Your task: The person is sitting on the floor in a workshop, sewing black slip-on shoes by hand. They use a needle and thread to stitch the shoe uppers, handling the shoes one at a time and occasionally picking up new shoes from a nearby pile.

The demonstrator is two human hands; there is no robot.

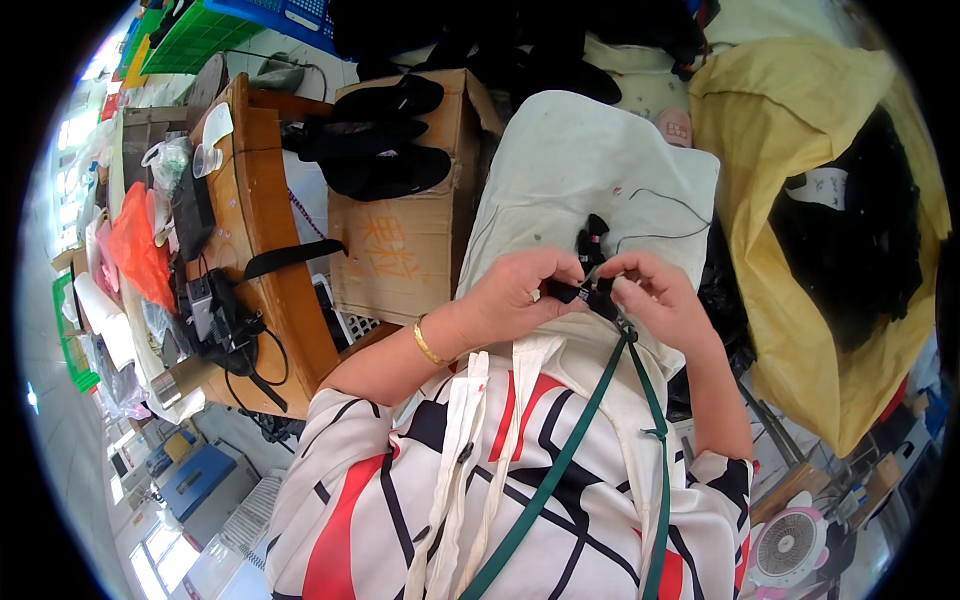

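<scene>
My left hand point(525, 292) pinches a small black fabric piece point(565, 291) between thumb and fingers, above my lap. Close beside it, the fingertips of my right hand point(655, 300) close on the black piece's other side. Its exact kind is hard to make out. Another small black strip point(592, 238) lies just beyond my fingers on the white cloth point(560, 150) over my lap. A dark green cord point(570, 450) hangs down my front, its end reaching a small dark object near my right fingers, partly hidden. A loose black thread point(670, 200) lies on the cloth.
A cardboard box point(400, 235) with black slippers point(390, 172) on it stands at the left, beside a wooden table point(240, 190) with bags and a black cable. A yellow sack point(745, 200) of black items stands at the right. A fan point(787, 543) is at lower right.
</scene>
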